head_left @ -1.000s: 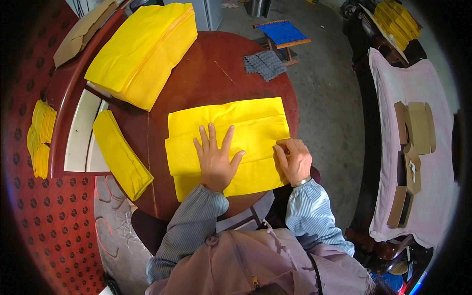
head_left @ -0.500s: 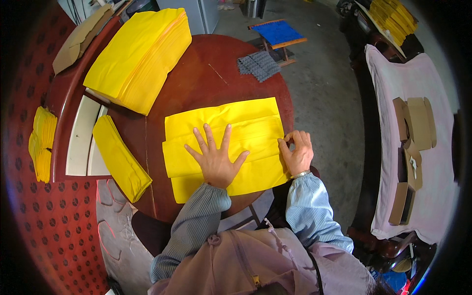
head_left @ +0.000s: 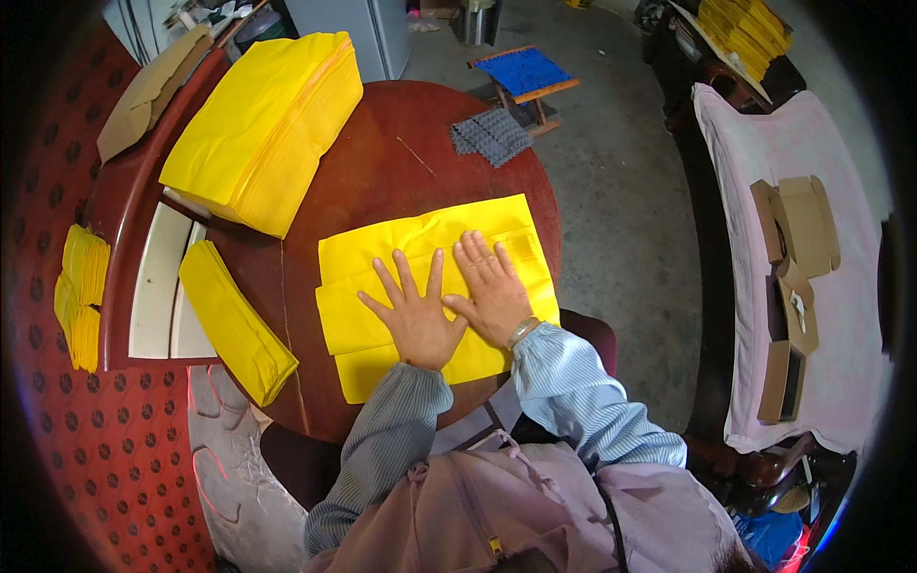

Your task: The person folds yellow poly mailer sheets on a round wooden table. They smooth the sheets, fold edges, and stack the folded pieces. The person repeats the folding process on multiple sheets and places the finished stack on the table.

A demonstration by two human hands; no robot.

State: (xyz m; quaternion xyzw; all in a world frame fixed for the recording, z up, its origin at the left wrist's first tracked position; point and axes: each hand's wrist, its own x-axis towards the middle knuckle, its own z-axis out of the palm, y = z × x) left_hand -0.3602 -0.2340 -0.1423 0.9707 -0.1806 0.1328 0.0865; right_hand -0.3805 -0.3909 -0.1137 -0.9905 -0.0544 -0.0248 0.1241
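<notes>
A yellow sheet (head_left: 382,239), fabric-like and with crosswise folds, lies on the round red-brown table (head_left: 401,124) in front of me. My left hand (head_left: 420,320) rests flat on its middle, fingers spread. Beside it, my right hand (head_left: 492,291) presses flat on the sheet's right part, fingers stretched out and thumb close to the left thumb. The part of the sheet under both palms is hidden. At the table's left edge is a narrow bundle of folded yellow pieces (head_left: 234,320). Behind it stands a tall stack of yellow sheets (head_left: 263,124).
A grey textured cloth (head_left: 492,136) lies at the table's far right edge. Beyond stands a folding stool (head_left: 523,72) with a blue seat. Opened cardboard boxes (head_left: 807,224) lie on a pink cloth (head_left: 726,143) at right. More yellow bundles (head_left: 81,296) are at far left.
My right hand has let go of the sheet's right edge and moved left onto it, flattening out. My left hand stays on the sheet. The whole view has shifted slightly.
</notes>
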